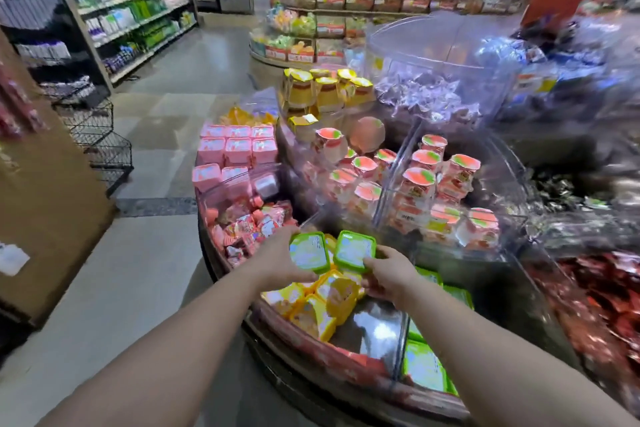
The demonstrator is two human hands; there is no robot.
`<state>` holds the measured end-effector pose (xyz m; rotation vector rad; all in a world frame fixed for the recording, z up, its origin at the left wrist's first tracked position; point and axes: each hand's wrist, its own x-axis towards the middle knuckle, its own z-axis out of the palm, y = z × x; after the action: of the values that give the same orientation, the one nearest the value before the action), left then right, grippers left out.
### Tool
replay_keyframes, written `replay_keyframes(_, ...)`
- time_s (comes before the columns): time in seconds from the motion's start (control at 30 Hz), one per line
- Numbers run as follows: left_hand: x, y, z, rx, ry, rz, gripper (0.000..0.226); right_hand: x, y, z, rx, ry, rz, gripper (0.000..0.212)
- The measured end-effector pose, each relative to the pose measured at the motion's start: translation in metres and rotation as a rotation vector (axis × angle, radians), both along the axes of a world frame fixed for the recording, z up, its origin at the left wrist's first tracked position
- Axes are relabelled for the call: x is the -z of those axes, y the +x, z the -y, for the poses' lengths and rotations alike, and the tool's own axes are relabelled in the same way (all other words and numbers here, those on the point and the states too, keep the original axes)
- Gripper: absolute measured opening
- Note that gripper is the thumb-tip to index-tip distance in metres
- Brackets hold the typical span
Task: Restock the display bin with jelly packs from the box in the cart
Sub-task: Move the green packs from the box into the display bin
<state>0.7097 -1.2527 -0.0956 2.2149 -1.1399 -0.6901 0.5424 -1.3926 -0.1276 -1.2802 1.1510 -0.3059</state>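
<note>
Each of my hands holds a green-rimmed jelly pack over the round display bin [346, 362]. My left hand [277, 258] grips one green pack [309, 252] by its left side. My right hand [388, 276] grips the other green pack [354, 250] at its near right corner. Both packs hang side by side just above a heap of yellow jelly packs [322, 302] in the front compartment. More green packs [424, 366] lie in the compartment to the right. The cardboard box [45, 198] stands at the left.
Pink packs [239, 149], peach jelly cups [426, 184] and yellow cups [325, 90] fill other clear-walled compartments. Red-wrapped sweets [602, 308] lie at the right. Black wire baskets [100, 142] and product shelves [131, 10] line the aisle on the left.
</note>
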Motion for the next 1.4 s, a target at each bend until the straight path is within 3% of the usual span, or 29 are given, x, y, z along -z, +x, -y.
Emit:
replay_keyframes(0.23,-0.008,-0.015,0.076,0.281,-0.064,0.009,0.086,-0.029,-0.066,0.007,0.249,0.001,0.139,0.019)
replay_keyframes(0.37,-0.007,-0.042,0.1,0.441,-0.061,-0.081,0.081,-0.02,-0.115,0.011,0.42,-0.031,0.102,0.024)
replay_keyframes(0.53,0.007,-0.052,0.104,0.508,-0.011,-0.048,0.089,0.018,-0.137,0.02,0.573,-0.062,-0.006,0.029)
replay_keyframes(0.83,0.019,-0.05,0.103,0.407,0.05,-0.047,0.094,0.054,-0.103,0.051,0.471,0.066,-0.094,0.048)
replay_keyframes(0.97,0.013,-0.055,0.11,0.39,0.03,-0.061,0.092,0.062,-0.107,0.06,0.371,0.057,-0.137,0.046)
replay_keyframes(1.03,0.006,-0.065,0.117,0.39,0.003,-0.086,0.09,0.059,-0.113,0.065,0.311,0.001,-0.243,0.049)
replay_keyframes(1.1,-0.002,-0.077,0.126,0.407,-0.031,-0.091,0.09,0.049,-0.12,0.073,0.306,-0.182,-0.389,0.056)
replay_keyframes(1.17,-0.007,-0.093,0.137,0.455,-0.051,-0.068,0.091,0.032,-0.128,0.08,0.396,-0.226,-0.264,0.046)
replay_keyframes(1.27,-0.011,-0.121,0.153,0.525,-0.061,-0.038,0.091,-0.001,-0.14,0.077,0.327,0.013,0.161,0.031)
replay_keyframes(1.4,-0.005,-0.152,0.167,0.56,-0.072,0.022,0.088,-0.008,-0.158,0.074,0.151,-0.103,0.2,0.018)
